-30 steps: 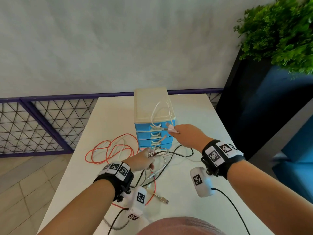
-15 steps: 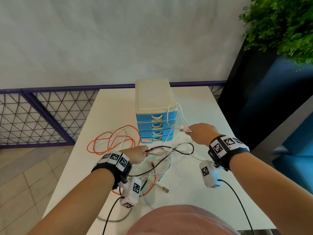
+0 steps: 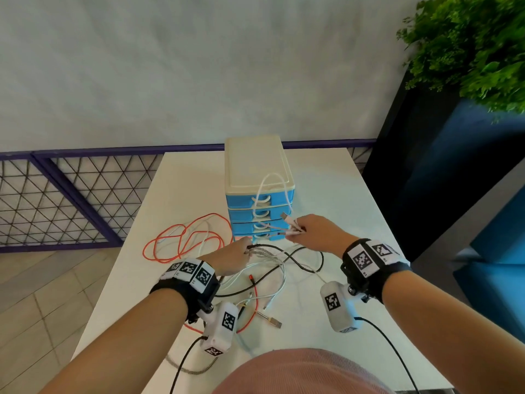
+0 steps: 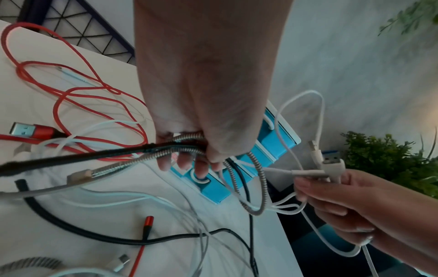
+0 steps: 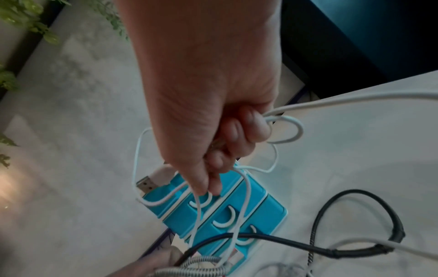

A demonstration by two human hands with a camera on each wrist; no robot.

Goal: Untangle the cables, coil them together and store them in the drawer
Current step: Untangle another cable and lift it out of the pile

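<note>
two hands (image 3: 315, 233) (image 3: 233, 258) gripping cables in front of the closed drawer unit (image 3: 257, 191).
risking a tighter knot: right pinching white cable (image 3: 272, 189) ends, left clutching braided cable (image 4: 189, 150) with black cable (image 3: 306, 261); red cable (image 3: 181, 240) lying loose.

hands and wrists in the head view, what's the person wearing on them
Both forearms are bare, with no sleeves or gloves. The left hand and right hand each have a black wrist strap set with white blocks printed with black square marker patterns. Under each wrist hangs a white rounded camera pod bearing another marker, and a thin black lead trails from each pod back toward the person.
</note>
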